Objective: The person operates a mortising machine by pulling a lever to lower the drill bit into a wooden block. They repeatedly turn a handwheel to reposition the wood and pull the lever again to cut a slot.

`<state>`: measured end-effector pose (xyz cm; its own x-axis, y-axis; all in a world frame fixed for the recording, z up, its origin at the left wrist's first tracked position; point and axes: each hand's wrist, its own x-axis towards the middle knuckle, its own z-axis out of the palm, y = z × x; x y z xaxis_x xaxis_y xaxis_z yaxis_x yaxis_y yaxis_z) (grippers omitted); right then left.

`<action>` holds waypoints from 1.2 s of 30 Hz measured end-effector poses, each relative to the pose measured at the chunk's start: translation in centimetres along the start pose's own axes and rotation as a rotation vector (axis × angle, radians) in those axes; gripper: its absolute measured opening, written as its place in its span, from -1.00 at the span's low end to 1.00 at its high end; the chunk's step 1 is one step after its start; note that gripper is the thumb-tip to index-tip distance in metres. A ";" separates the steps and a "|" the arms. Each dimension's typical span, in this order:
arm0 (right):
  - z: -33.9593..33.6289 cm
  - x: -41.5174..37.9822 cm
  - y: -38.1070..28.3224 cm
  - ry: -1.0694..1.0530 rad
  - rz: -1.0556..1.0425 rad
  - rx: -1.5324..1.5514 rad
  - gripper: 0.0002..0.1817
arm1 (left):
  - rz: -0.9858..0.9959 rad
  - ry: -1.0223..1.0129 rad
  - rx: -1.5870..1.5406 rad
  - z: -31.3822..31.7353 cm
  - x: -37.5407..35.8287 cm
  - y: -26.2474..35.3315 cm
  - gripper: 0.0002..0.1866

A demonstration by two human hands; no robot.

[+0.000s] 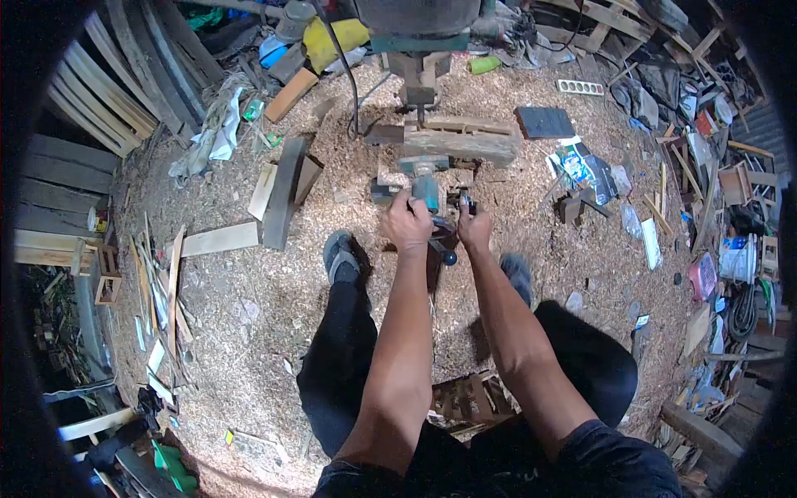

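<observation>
My left hand [407,222] is closed at the left of a green machine clamp [425,192]; what its fingers grip is hidden. My right hand [476,226] is wrapped around a dark handle [463,202] on the clamp's right side, thumb uppermost. Between and below the hands shows a dark lever with a ball knob [449,258]. Just beyond the clamp, a thick wooden block [465,143] lies crosswise. Above the block, the tool bit [421,114] of a green machine [419,40] points down, and its tip appears close to the wood.
Wood chips cover the ground. Boards [285,195] lie to the left, a dark flat block [545,123] to the right. A black cable [344,70] hangs left of the machine. A power strip [580,87] lies at the back right. My sandalled foot [341,256] stands left of the machine.
</observation>
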<state>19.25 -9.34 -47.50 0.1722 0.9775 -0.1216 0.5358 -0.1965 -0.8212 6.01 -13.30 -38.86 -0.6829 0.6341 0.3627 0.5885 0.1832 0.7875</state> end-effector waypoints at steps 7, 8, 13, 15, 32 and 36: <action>-0.9 0.8 -0.9 -0.130 0.152 -0.196 -0.37 | 0.038 -0.012 -0.021 0.0 -0.2 -0.1 -0.74; -1.3 1.0 -1.2 -0.144 0.140 -0.214 -0.36 | 0.051 -0.003 -0.020 0.2 0.2 0.0 -0.74; -0.9 1.3 -0.6 -0.133 0.085 -0.270 -0.35 | -0.002 -0.067 0.021 0.1 0.3 -0.3 -0.71; 0.7 1.5 0.7 -0.059 0.018 -0.223 -0.37 | 0.000 -0.051 0.008 0.0 0.3 -0.1 -0.71; 3.0 2.5 3.2 -0.011 0.098 0.229 -0.51 | -0.002 -0.025 -0.042 -0.4 0.4 0.6 -0.75; 0.9 0.1 -1.9 0.172 0.063 -0.145 -0.41 | 0.039 -0.002 -0.089 -0.4 0.5 0.8 -0.76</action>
<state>17.51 -8.78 -46.43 0.3408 0.9380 -0.0624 0.6304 -0.2773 -0.7251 5.93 -13.15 -37.85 -0.6595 0.6410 0.3926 0.5732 0.0909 0.8143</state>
